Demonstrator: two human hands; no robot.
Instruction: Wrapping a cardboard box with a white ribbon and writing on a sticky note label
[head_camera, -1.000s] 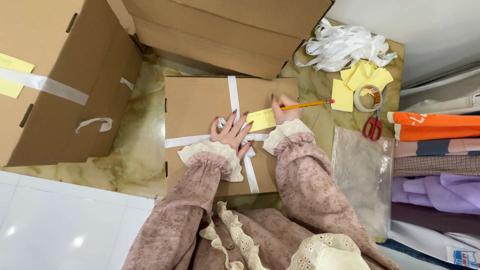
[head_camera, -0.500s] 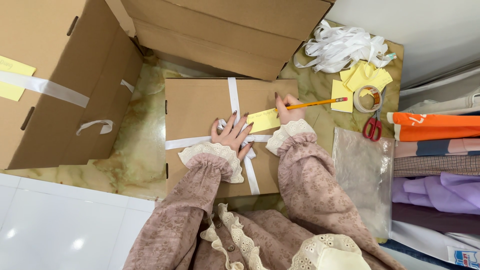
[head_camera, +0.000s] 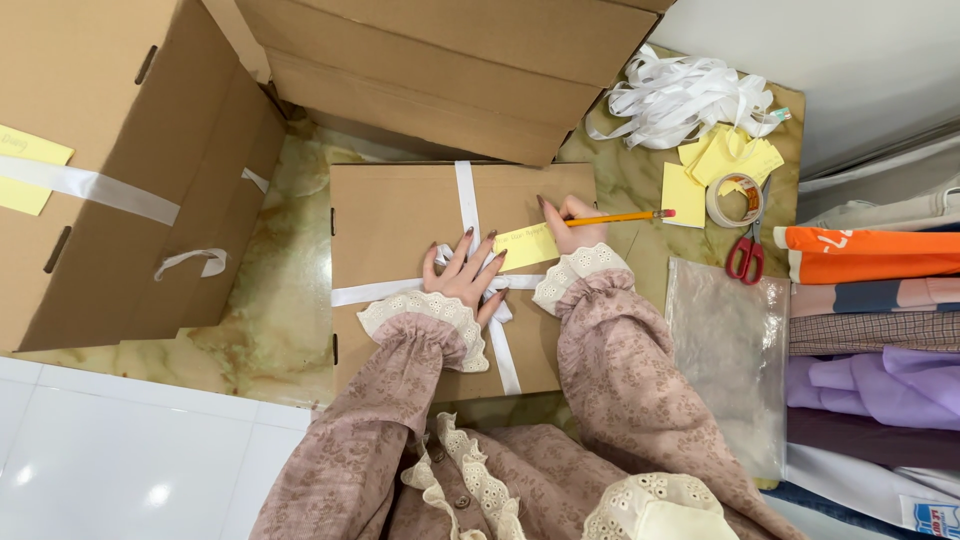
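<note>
On top of the flat cardboard box, which lies on the greenish marble floor and is tied crosswise with white ribbon, I see both hands at work. My left hand lies flat with the fingers spread and released, pressing on the ribbon crossing and the left end of a yellow sticky note. The note sits on the box just right of the upright ribbon band. My right hand has its fingers clenched around a yellow pencil, whose pink eraser end points right, out past the box edge; the tip seems to touch the note, though the hand hides the exact spot. Both sleeves are dusty pink with cream lace cuffs.

Right of the box, on the floor, lie loose yellow sticky notes, a roll of tape and red-handled scissors, with a heap of white ribbon behind them. A clear plastic bag lies near my right forearm, and folded clothes are stacked at the far right. A large open carton stands to the left, bearing a yellow note and white ribbon, and another carton stands behind the box.
</note>
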